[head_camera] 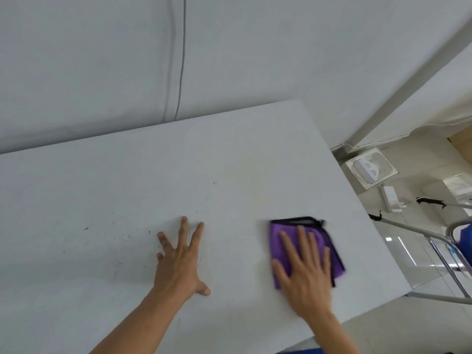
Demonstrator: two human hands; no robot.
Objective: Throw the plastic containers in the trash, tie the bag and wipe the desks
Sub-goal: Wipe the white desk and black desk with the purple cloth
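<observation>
Right hand (306, 272) flat on purple cloth (283, 241), white desk (127, 187) (speckled), left hand (178, 261) splayed

Purple cloth (279, 247) with black edging, white bench (153, 175) flecked with small dark specks at left, pale grey wall (255, 47) far, blue chair (464, 238) at right, pale tiled floor (413, 241).

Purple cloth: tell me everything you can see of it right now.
The purple cloth is a soft-looking rag with black edging, folded into a rough rectangle. It lies flat on the white desk near its right edge. The right hand presses flat on it, covering its middle. Its outline is slightly blurred. The left hand touches only the desk.
</observation>
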